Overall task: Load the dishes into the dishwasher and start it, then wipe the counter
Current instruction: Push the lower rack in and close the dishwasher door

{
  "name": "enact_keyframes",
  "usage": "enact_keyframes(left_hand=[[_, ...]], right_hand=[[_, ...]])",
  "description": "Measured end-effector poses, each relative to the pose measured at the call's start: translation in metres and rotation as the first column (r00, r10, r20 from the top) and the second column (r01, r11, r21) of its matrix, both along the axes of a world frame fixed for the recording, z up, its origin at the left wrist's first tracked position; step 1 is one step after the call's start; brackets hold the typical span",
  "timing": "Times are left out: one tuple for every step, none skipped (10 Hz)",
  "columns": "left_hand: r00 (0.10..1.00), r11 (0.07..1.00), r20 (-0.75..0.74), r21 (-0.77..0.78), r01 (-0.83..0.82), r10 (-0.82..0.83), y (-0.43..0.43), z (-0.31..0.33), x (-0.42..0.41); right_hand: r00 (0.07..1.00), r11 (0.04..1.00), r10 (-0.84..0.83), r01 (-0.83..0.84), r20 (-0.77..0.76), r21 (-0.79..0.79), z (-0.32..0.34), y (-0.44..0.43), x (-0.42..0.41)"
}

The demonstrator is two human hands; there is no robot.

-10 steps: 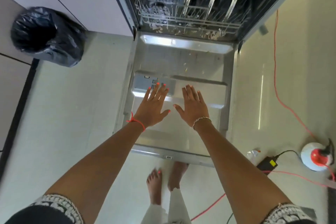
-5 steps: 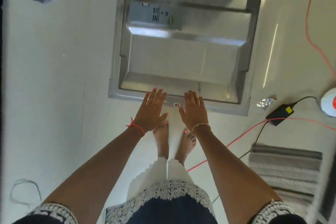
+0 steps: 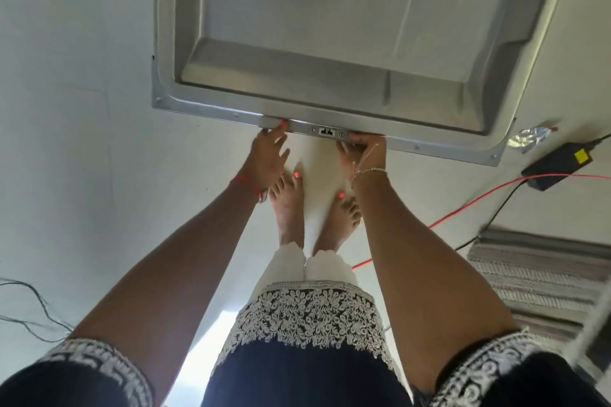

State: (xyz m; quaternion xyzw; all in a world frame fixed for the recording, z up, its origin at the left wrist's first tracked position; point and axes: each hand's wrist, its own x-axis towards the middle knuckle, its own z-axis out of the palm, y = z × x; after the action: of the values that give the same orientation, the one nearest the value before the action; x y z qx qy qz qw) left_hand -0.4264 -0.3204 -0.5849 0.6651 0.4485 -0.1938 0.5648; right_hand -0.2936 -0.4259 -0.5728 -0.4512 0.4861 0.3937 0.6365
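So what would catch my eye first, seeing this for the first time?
The big grey dishwasher door fills the top of the view, open. The left hand and right hand grip its near edge, either side of the latch, just above the person's bare feet. A red cord trails off to the right.

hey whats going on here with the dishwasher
A person stands barefoot at the dishwasher door, which is folded down and open. The left hand and right hand each hold its front edge, one on either side of the latch. It looks as if the door is about to be lifted shut, though that is a guess. The racks are out of view, so the loading cannot be judged. A red cable and black adapter lie on the floor.
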Motion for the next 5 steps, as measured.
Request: enact_keyframes(left_hand=[[0.999, 0.99, 0.035, 0.142, 0.029, -0.034, 0.01, -0.01, 0.007], [0.938, 0.938, -0.035, 0.028, -0.345, 0.346, 0.011, -0.006, 0.018], [0.929, 0.934, -0.093, 0.022, -0.357, 0.357, 0.004, 0.002, 0.023], [0.72, 0.677, -0.167, -0.252, -0.691, 0.673, 0.004, 0.025, 0.026], [0.616, 0.526, -0.206, -0.362, -0.77, 0.761, 0.011, 0.04, 0.026]], right_hand=[[0.999, 0.995, -0.045, 0.045, 0.0, 0.087, -0.005, -0.005, 0.012], [1.0, 0.996, -0.001, 0.002, -0.013, 0.088, -0.004, -0.01, 0.012], [0.999, 0.996, 0.047, -0.045, -0.02, 0.079, 0.002, -0.011, 0.014], [0.997, 0.995, 0.075, -0.074, -0.016, 0.07, 0.017, -0.013, 0.015], [0.988, 0.986, 0.152, -0.151, -0.008, 0.075, 0.039, -0.015, 0.016]])
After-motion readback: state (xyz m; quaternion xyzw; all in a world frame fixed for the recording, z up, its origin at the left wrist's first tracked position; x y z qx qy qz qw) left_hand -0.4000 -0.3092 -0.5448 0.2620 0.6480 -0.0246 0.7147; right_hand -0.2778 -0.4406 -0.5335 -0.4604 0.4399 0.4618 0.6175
